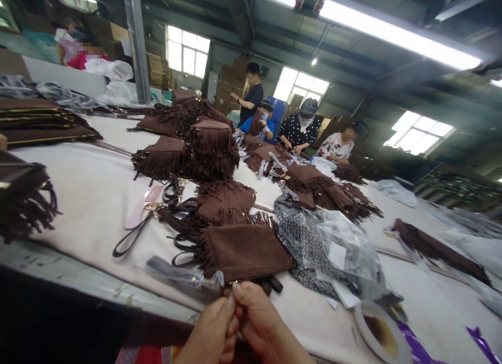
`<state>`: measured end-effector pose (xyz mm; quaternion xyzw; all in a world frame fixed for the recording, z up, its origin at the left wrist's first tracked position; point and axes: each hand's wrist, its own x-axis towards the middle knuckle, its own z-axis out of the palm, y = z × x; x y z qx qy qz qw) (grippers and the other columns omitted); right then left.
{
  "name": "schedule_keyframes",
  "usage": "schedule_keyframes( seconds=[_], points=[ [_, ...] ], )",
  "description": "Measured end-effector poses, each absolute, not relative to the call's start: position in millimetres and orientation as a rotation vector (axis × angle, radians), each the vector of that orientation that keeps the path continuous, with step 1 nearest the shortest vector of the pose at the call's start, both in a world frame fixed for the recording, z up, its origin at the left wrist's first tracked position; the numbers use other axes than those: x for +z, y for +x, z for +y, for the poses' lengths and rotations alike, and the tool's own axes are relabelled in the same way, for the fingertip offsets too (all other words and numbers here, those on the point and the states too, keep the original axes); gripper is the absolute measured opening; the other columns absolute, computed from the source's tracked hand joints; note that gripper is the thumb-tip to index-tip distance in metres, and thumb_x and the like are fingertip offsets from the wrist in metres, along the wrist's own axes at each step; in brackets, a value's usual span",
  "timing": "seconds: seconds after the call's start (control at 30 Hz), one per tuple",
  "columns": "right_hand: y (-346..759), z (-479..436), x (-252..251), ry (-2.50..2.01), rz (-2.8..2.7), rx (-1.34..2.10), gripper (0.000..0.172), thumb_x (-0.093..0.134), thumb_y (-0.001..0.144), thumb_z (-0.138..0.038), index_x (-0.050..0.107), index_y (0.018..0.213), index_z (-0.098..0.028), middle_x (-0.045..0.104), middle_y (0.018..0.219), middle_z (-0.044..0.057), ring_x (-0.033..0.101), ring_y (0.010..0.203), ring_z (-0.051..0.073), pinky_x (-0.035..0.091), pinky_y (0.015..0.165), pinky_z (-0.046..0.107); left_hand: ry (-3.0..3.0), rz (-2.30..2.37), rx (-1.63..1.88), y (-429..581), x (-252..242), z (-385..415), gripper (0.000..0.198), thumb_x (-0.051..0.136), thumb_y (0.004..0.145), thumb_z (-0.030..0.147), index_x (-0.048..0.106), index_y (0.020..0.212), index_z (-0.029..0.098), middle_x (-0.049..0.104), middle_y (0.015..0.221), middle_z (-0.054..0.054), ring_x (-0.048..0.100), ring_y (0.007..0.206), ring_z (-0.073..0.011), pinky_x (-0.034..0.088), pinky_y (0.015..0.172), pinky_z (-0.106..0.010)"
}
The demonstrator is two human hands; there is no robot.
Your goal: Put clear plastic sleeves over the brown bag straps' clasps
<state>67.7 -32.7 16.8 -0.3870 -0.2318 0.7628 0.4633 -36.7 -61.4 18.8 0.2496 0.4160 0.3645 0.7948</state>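
So from the head cam, both hands are meeting right at the near edge of a brown fringed pouch (247, 251), which is lying flat on the cloth-covered table (78, 181), front and centre. The right hand (262, 322) is closing thumb-to-finger on what's looking like a small shiny metal piece (234, 283), maybe a zipper pull. The left hand (212, 327) is curling in tight just beside it, thumb pressing down; whatever it's gripping is hiding behind the fingers, so I can't tell.

For fiddly work like this, I'd be bracing the two hands against each other, keeping the pinch small and working close to the pouch edge so the suede-looking stuff isn't bunching up. I'd also be watching that no fringe is sneaking in between the fingertips.

Clutter's worth minding too: a clear plastic sleeve (188, 275) is sitting just left of the pouch, dark wrist straps (184, 243) are poking out by its left side, and a tape roll (358, 322) is resting off to the right. Across the table, a co-worker in a polka-dot top (300, 131) is bending over more brown fringed pieces (306, 175).
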Motion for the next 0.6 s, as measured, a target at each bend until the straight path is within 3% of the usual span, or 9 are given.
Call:
schedule_keyframes(
  seconds=[0.07, 0.13, 0.2, 0.27, 0.33, 0.4, 0.6],
  points=[
    [64.1, -31.7, 13.8, -1.020, -0.574, 1.831, 0.042, 0.082, 0.059, -0.046, 0.059, 0.067, -0.011, 0.045, 0.047, -0.006, 0.036, 0.041, 0.006, 0.025, 0.042, 0.018, 0.606, 0.914, 0.770, -39.2, 23.0, -61.0, 0.058, 0.053, 0.068, 0.078, 0.047, 0.072, 0.021, 0.034, 0.049, 0.011, 0.019, 0.036, -0.0027, 0.016, 0.037, -0.017],
    [64.2, -30.3, 16.0, -1.035, -0.622, 1.790, 0.044, 0.081, 0.060, -0.049, 0.058, 0.067, -0.012, 0.047, 0.049, -0.005, 0.038, 0.041, 0.006, 0.027, 0.043, 0.019, 0.709, 0.931, 0.759, -46.8, 28.0, -58.0, 0.053, 0.058, 0.071, 0.072, 0.052, 0.068, 0.019, 0.043, 0.049, 0.006, 0.034, 0.039, -0.0062, 0.027, 0.039, -0.019],
    [69.9, -29.6, 23.0, -1.019, -0.750, 1.756, 0.044, 0.078, 0.064, -0.052, 0.059, 0.068, -0.012, 0.054, 0.056, -0.001, 0.046, 0.049, 0.009, 0.035, 0.049, 0.021, 0.730, 0.924, 0.787, -57.8, 33.3, -51.3, 0.044, 0.067, 0.072, 0.060, 0.060, 0.072, 0.016, 0.058, 0.057, 0.000, 0.053, 0.052, -0.0130, 0.043, 0.050, -0.023],
    [81.0, -30.3, 29.2, -1.024, -0.944, 1.685, 0.045, 0.072, 0.070, -0.055, 0.064, 0.072, -0.011, 0.059, 0.066, 0.002, 0.052, 0.062, 0.013, 0.041, 0.061, 0.025, 0.583, 0.869, 0.848, -67.5, 38.0, -40.9, 0.038, 0.071, 0.073, 0.050, 0.066, 0.088, 0.015, 0.068, 0.077, -0.005, 0.064, 0.073, -0.0197, 0.052, 0.069, -0.029],
    [95.3, -32.6, 27.6, -1.112, -1.095, 1.547, 0.045, 0.068, 0.073, -0.057, 0.067, 0.076, -0.012, 0.061, 0.072, 0.004, 0.052, 0.070, 0.015, 0.041, 0.066, 0.026, 0.373, 0.808, 0.909, -70.6, 41.5, -29.0, 0.039, 0.070, 0.076, 0.044, 0.064, 0.104, 0.017, 0.071, 0.094, -0.007, 0.067, 0.088, -0.0222, 0.052, 0.082, -0.034],
    [110.0, -36.3, 15.1, -1.263, -1.147, 1.412, 0.044, 0.068, 0.072, -0.057, 0.068, 0.079, -0.013, 0.061, 0.071, 0.003, 0.051, 0.068, 0.016, 0.039, 0.062, 0.025, 0.220, 0.819, 0.977, -64.7, 43.5, -18.3, 0.040, 0.071, 0.076, 0.038, 0.062, 0.111, 0.019, 0.072, 0.098, -0.007, 0.068, 0.088, -0.0222, 0.054, 0.082, -0.036],
    [150.7, -48.7, -30.4, -1.535, -1.257, 1.133, 0.035, 0.061, 0.073, -0.053, 0.067, 0.071, -0.018, 0.058, 0.057, 0.002, 0.050, 0.054, 0.016, 0.038, 0.052, 0.026, 0.235, 0.898, 1.104, -32.7, 54.4, -11.5, 0.039, 0.075, 0.068, 0.023, 0.064, 0.103, 0.011, 0.074, 0.086, -0.010, 0.070, 0.079, -0.0254, 0.057, 0.070, -0.035]
  ],
)
